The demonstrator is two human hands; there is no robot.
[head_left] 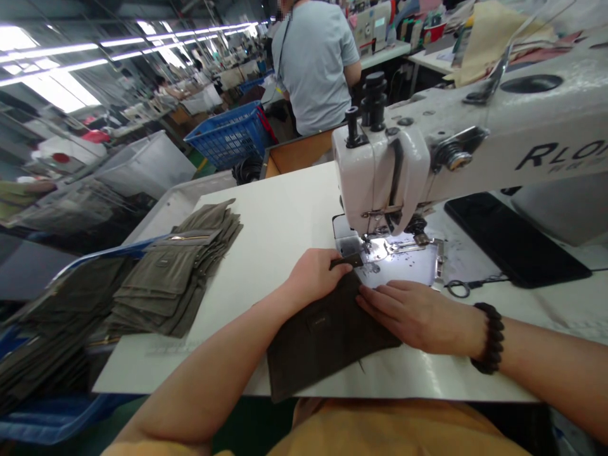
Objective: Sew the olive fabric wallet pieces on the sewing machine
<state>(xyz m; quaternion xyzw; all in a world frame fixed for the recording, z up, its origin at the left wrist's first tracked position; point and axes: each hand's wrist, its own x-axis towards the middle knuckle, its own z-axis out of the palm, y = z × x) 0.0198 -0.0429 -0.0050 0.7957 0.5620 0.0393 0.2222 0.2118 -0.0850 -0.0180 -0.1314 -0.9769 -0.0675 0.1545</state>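
Observation:
A dark olive fabric panel with a small label lies on the white sewing table, its upper edge close to the needle area of the sewing machine. My left hand pinches the panel's folded upper edge between thumb and fingers, just left of the presser foot. With fingers stretched out, my right hand lies flat on the panel's right side. The machine's lamp lights the metal plate beyond my fingertips. Where the needle meets the cloth cannot be made out.
Left on the table is a stack of olive fabric pieces; more fill a blue crate beside it. A black phone and small scissors lie right. A person in grey stands behind, near a blue basket.

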